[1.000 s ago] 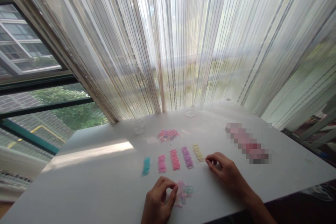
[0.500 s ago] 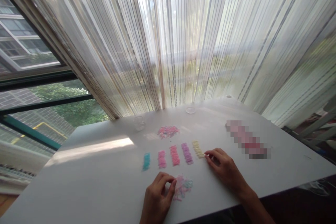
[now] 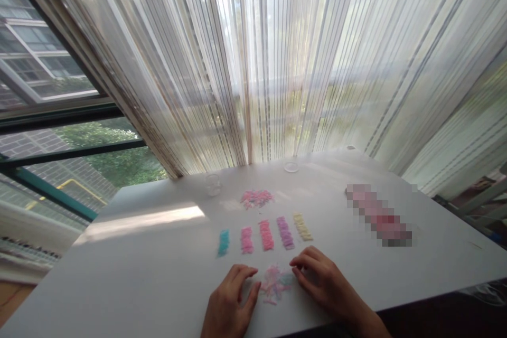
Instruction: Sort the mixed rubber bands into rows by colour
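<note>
A loose pile of small pastel pieces (image 3: 274,288), pink, lilac and mint, lies near the table's front; their exact kind is too small to make out. My left hand (image 3: 232,298) is at the pile's left edge, thumb and fingers apart, holding nothing. On the other side, the fingertips of my right hand (image 3: 320,280) reach the pile's right edge, slightly parted, with nothing visible between them. Beyond the hands stand neat columns of such pieces: a teal column (image 3: 224,243), a pink column (image 3: 246,240), a coral-pink column (image 3: 266,235), a purple column (image 3: 285,232) and a yellow column (image 3: 303,226).
Farther back lies a mixed, mostly pink heap (image 3: 257,199). A clear round container (image 3: 214,185) and a clear ring-shaped lid (image 3: 291,167) are near the curtain (image 3: 269,63). A blurred-out pink object (image 3: 378,216) rests at the right of the white table (image 3: 138,274).
My right hand has moved from the yellow column leftward and toward me, to the pile. My left thumb and fingers have come apart from a pinch. The view has shifted slightly.
</note>
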`<state>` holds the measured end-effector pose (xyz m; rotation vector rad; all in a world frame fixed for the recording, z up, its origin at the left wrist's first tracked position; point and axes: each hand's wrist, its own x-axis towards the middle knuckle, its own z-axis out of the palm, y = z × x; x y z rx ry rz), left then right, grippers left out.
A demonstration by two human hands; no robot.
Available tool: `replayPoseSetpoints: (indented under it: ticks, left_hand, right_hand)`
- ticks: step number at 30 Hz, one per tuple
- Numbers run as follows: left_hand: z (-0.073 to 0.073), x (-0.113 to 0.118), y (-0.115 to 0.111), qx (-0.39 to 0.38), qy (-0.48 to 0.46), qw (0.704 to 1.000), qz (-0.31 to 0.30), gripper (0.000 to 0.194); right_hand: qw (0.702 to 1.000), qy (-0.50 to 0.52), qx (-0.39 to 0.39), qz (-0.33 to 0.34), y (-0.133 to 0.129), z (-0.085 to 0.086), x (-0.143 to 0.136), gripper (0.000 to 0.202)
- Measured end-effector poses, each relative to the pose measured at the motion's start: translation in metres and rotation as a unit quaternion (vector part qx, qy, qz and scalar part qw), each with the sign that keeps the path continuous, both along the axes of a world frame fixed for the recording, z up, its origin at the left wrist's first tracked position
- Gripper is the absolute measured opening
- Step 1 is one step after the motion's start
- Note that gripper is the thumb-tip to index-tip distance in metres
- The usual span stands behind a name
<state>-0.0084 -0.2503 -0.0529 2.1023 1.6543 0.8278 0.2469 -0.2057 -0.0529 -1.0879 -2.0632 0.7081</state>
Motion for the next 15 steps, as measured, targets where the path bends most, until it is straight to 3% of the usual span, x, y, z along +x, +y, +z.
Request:
replayPoseSetpoints:
  ticks: [4,9,15]
  left_hand:
    - [0.0,-0.001,-0.006,-0.009,0.022,0.999,-0.036,0.019]
    - [-0.004,-0.005,-0.017,-0.004,0.043,0.999,-0.031,0.029]
    - [-0.001,-0.006,-0.02,-0.013,0.062,0.998,-0.001,0.012]
  right_hand:
    - [1.0,-0.013,-0.011,0.019,-0.003,0.003,-0.016,0.013]
    - [0.999,-0.018,-0.009,0.026,-0.007,0.003,-0.016,0.015]
    - [1.0,0.002,0.012,0.017,-0.013,0.003,-0.014,0.014]
